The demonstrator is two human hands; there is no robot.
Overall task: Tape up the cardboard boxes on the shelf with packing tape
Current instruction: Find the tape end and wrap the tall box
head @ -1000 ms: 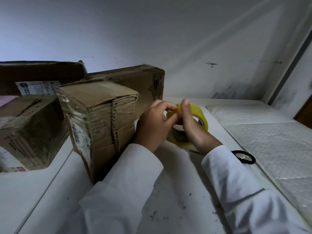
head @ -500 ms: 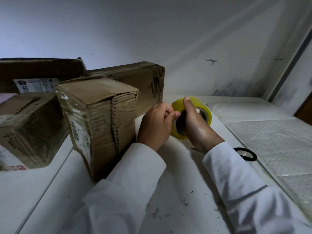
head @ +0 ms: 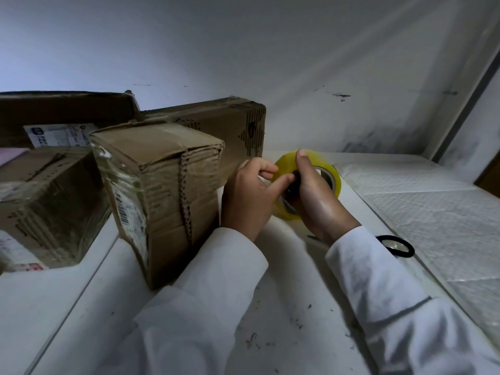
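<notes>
On the white shelf (head: 284, 307), beside the nearest box (head: 162, 190), your right hand (head: 316, 201) gripped the yellow tape roll (head: 328, 171) while your left hand (head: 251, 196) pinched at its edge, apparently hunting the end, no strip yet laid.

Pic dim, bluish-grey. Soft light from upper left; wall (head: 189, 44) brighter there, darker w/ grey smudges toward right. No hard glare, only small shine on clear wrap of nearest box (head: 157, 190) and on back of right hand (head: 316, 201). Boxes at left mostly dark, labels hard to read. Soft shadow under sleeves (head: 205, 293) on white shelf (head: 284, 334). Wide lens bends straight lines near edges. Bottom corners blurry; middle fairly sharp.
</notes>
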